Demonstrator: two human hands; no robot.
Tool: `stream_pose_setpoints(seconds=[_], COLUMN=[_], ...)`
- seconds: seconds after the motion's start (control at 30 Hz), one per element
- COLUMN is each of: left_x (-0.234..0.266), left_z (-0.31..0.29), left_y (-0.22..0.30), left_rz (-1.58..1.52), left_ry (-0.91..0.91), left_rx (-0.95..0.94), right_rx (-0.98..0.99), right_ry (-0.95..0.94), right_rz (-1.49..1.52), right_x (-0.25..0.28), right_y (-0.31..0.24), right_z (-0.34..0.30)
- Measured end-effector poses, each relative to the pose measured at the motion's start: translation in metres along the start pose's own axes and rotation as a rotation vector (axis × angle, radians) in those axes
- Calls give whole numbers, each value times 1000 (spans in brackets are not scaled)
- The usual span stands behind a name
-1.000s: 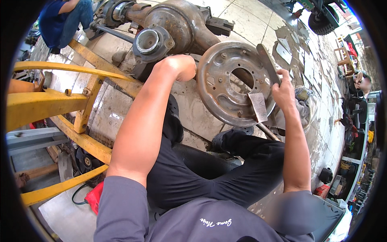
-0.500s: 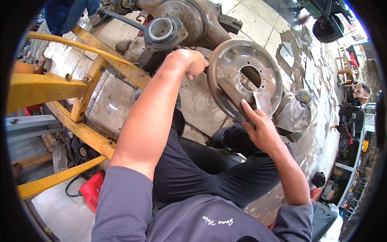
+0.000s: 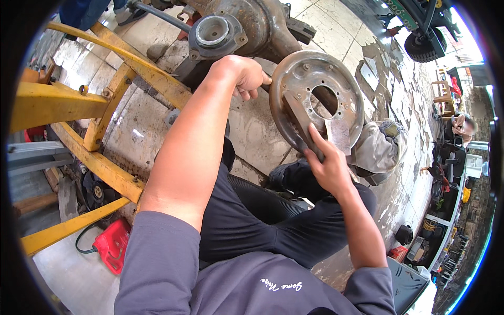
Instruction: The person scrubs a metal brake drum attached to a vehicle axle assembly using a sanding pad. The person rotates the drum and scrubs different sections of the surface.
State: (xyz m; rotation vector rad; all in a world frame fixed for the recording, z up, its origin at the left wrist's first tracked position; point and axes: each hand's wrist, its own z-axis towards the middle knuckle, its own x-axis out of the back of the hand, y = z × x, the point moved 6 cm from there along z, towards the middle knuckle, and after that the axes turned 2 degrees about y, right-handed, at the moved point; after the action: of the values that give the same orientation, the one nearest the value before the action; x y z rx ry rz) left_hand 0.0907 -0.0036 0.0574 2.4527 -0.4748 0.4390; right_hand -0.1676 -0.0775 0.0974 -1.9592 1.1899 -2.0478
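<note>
A round, worn brake backing plate (image 3: 349, 97) with a large central hole stands tilted in front of me. My left hand (image 3: 244, 79) is closed at its left edge, where a dark stub shows by the fingertips; what the fingers hold is mostly hidden. My right hand (image 3: 331, 165) pinches the lower end of a long, dark, curved strip that looks like a brake shoe (image 3: 299, 118), between thumb and index finger. The strip lies against the plate's face. Beside the index finger, a grey rectangular piece (image 3: 338, 135) overlaps the plate's lower right; how it is held is hidden.
Behind the plate sits a rusty axle housing (image 3: 252, 26) with a round flanged hub (image 3: 212, 32). A yellow metal frame (image 3: 100, 163) fills the left side. A red container (image 3: 112, 245) stands below it. To the right are a grey cloth-covered bundle (image 3: 375, 149) and cluttered shelves (image 3: 441, 220).
My right hand has shifted a little left with the dark strip, whose upper end sits slightly higher on the plate. My left hand stays at the plate's edge. The whole view has shifted slightly.
</note>
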Motion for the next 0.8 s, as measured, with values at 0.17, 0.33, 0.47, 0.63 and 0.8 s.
stream_pose_setpoints(seconds=[0.17, 0.33, 0.47, 0.63, 0.8], left_x=[-2, 1, 1, 1, 1], left_z=[8, -5, 2, 0, 10], left_y=[-2, -1, 0, -2, -2], left_rz=[32, 41, 44, 62, 82], left_ry=[-26, -14, -14, -11, -36], left_rx=[-4, 24, 21, 29, 50], right_rx=[70, -81, -75, -138, 58], right_ry=[203, 212, 41, 244, 191], right_rz=[-29, 185, -56, 80, -4], right_x=[-6, 13, -18, -1, -24], right_y=[0, 0, -19, -5, -16], right_z=[65, 39, 36, 87, 30])
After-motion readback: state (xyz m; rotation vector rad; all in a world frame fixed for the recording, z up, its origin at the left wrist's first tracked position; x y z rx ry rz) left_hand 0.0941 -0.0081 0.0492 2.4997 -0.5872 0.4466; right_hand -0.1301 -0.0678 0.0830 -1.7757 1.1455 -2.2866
